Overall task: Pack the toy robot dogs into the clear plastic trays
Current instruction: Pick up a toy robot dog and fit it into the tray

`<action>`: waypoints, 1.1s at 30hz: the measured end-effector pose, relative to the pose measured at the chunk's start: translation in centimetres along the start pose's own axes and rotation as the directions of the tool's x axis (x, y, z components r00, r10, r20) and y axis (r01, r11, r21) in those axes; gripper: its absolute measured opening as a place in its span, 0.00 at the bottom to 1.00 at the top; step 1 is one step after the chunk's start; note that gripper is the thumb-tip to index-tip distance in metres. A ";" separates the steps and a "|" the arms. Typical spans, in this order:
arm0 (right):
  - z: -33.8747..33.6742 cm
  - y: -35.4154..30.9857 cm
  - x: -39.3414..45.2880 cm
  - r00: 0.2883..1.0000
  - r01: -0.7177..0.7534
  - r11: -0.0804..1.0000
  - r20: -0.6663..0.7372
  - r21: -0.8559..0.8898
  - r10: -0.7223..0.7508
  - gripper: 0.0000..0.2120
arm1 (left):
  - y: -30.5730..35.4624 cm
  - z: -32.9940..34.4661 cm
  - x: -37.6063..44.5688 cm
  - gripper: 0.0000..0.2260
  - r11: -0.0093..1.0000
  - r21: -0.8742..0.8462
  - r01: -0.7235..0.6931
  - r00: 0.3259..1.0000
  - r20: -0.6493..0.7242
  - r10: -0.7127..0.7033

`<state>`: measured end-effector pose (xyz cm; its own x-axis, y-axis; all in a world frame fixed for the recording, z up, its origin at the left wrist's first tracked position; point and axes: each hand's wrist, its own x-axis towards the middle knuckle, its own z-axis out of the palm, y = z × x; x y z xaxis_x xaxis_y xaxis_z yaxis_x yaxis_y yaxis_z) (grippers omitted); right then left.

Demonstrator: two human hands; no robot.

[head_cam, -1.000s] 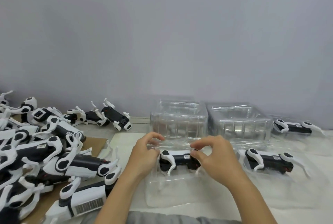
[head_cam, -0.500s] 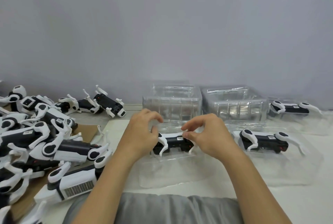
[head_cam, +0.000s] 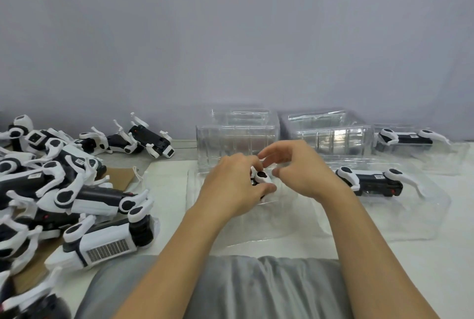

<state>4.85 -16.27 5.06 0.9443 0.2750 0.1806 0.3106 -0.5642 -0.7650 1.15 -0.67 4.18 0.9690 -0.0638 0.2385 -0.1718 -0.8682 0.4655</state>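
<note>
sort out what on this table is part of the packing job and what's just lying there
Part of the job:
- toy dog gripped by left hand, right hand at it
- clear tray under it
- packed dogs and
- stacked empty trays
- pile of unpacked dogs

Just lying about:
- cardboard sheet
- white table cover

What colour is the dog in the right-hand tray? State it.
Black body with white legs, black ovals on the hips, seen in the head view: toy dog in its clear tray.
</note>
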 end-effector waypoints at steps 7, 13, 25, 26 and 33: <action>0.2 -0.5 -0.1 1.000 0.012 0.998 0.017 -0.062 -0.011 0.23 | 0.2 0.8 -0.2 0.16 0.998 0.003 0.068 0.997 -0.044 -0.068; 0.3 -0.8 -0.1 1.000 -0.010 0.998 0.008 -0.066 0.011 0.24 | -0.6 -0.2 0.0 0.13 0.994 -0.107 0.024 1.000 0.019 -0.022; 0.8 -0.9 0.3 0.996 -0.089 0.991 0.010 -0.101 0.091 0.23 | -4.9 -2.3 1.0 0.06 0.925 -0.261 0.277 0.922 -0.198 -0.332; 0.8 -0.9 0.3 0.994 -0.107 0.988 0.005 -0.111 0.108 0.22 | -5.3 -2.0 1.0 0.07 0.901 -0.290 0.322 0.917 -0.140 -0.372; 0.4 -1.0 0.4 0.989 -0.146 0.984 -0.008 -0.106 0.146 0.18 | -6.7 -1.5 1.1 0.04 0.818 -0.448 0.361 0.901 -0.057 -0.429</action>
<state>4.85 -15.29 5.63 0.9804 0.1834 0.0721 0.1792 -0.6779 -0.7129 3.06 5.79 2.63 0.9372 0.3431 0.0634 0.1302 -0.5126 0.8487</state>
